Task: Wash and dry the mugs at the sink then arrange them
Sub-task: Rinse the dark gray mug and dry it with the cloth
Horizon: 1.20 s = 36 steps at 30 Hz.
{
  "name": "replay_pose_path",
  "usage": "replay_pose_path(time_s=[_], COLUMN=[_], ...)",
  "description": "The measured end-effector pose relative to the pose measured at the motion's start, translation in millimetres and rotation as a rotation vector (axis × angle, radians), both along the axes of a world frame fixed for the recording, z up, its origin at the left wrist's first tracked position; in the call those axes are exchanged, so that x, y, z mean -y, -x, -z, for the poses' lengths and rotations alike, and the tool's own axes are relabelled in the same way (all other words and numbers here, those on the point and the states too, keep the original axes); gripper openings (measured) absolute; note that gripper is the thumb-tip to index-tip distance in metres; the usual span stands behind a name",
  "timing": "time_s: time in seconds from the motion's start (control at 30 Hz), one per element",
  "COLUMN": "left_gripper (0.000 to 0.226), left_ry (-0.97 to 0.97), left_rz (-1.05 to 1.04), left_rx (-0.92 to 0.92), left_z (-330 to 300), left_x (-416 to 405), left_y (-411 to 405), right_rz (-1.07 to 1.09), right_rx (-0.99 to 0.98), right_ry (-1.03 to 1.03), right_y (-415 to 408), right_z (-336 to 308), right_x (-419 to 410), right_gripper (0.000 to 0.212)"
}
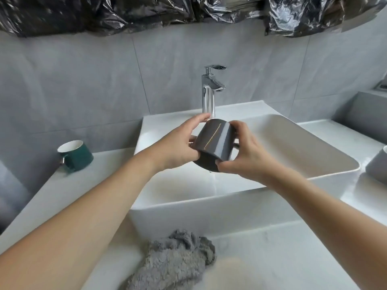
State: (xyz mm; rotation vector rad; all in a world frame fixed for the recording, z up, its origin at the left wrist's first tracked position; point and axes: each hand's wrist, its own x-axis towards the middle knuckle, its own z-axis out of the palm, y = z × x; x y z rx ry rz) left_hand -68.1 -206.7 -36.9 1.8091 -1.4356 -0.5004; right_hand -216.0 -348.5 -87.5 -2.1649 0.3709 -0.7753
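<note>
Dark grey mug point(212, 145): shiny and wet-looking. It is tipped mouth-down over the white sink point(293, 143), just in front of the tap point(210, 91).
Left hand point(178, 147): curled round the mug's left side, with the fingers reaching over its bottom end.
Right hand point(245, 153): wrapped round the right side, with the thumb pressed near the rim. Both hands are closed on this one mug.
Water: a thin stream point(213, 181) falls from the mug's low edge into the sink. I cannot tell if the tap is running.
Green mug point(75, 154): stands on the bench point(52, 195) at the left, well away from the sink.
Light grey mug point(377, 166): sits at the right edge, only partly in view.
Grey towel point(178, 262): lies crumpled on the bench in front of the sink, close to the person.
Step now: it looks like the end of the wash for this mug, pouring the water out.
Next move: I think the mug needs a shake to drop the last water. Then one hand must let go to pick up the towel, while the other holds the slippery mug tight.
</note>
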Motion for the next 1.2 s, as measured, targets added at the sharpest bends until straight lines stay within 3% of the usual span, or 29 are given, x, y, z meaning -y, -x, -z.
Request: replay_pose_path(time_s=[0.17,0.27,0.33,0.43,0.57,0.67,0.73,0.8,0.83,0.9,0.97,1.03,1.1,1.2], left_gripper=[0.069,0.043,0.025,0.024,0.043,0.052,0.045,0.024,0.015,0.022,0.014,0.024,0.028,0.020], left_ry=[0.121,0.086,0.029,-0.297,-0.752,-0.846,-0.730,-0.504,-0.371,-0.077,0.193,0.351,0.393,0.203], left_rz=[-0.291,-0.324,-0.351,-0.309,-0.154,-0.213,-0.280,-0.329,-0.354,-0.445,-0.512,-0.502,-0.444,-0.271], left_rx=[0.100,0.261,0.232,0.184,0.436,0.481,0.495,0.464,0.373,0.096,-0.126,-0.267,-0.171,0.137], left_z=[-16,-25,-28,-22,26,83,108,111,103,73,28,-13,-39,-51], left_x=[-53,-88,-105,-122,-124,-121,-125,-128,-130,-132,-131,-127,-121,-112], left_y=[43,68,78,92,113,121,122,117,113,108,109,118,131,155], right_rz=[0.193,0.113,0.063,0.072,0.059,0.087,0.084,0.079,0.081,0.096,0.120,0.128,0.106,0.053], right_rx=[0.160,0.326,0.329,0.261,0.131,0.106,0.103,0.090,0.084,0.060,0.032,0.029,0.042,0.051], right_ry=[-0.277,-0.641,-0.934,-1.203,-1.188,-1.170,-1.180,-1.194,-1.200,-1.190,-1.164,-1.157,-1.151,-1.114], right_y=[18,36,48,64,86,105,119,133,139,148,151,150,146,136], right_z=[-28,-55,-67,-70,-58,-45,-35,-25,-21,-17,-17,-21,-28,-44], right_x=[-40,-65,-78,-91,-102,-109,-113,-117,-118,-119,-120,-121,-125,-129], right_gripper=[0.062,0.019,0.012,0.021,0.025,0.022,0.024,0.026,0.027,0.027,0.022,0.022,0.021,0.018])
